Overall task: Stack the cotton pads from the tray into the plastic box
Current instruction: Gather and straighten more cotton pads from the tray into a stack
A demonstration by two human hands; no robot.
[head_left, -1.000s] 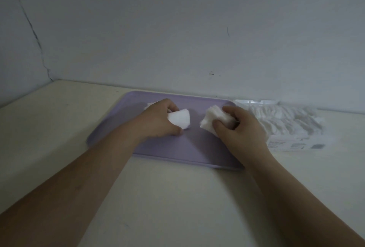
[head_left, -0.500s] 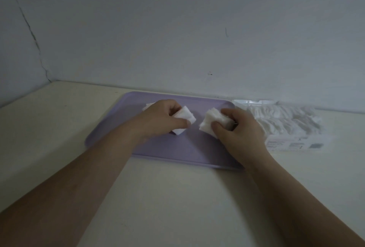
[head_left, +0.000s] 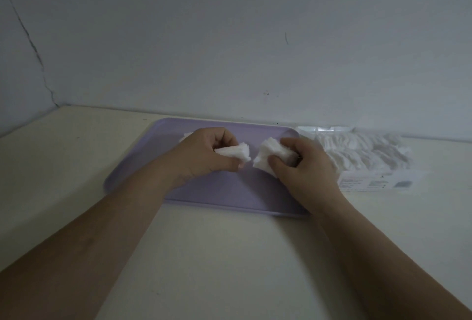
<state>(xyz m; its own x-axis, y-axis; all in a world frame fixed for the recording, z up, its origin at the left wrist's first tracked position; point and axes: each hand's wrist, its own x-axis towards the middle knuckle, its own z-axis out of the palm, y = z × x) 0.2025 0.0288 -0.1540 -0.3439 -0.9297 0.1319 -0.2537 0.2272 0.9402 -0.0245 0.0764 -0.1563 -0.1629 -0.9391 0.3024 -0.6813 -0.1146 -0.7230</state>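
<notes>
As left hand and right hand pinch cotton pads, stray pad half-hidden.

Wall blocks beyond left grip and right grip; plastic box (heaped with cotton pads) just right of latter; open surface behind, leftward.

No text can be read. The plastic box, at the table's far right edge, bears a printed label, too blurred to make out.
</notes>
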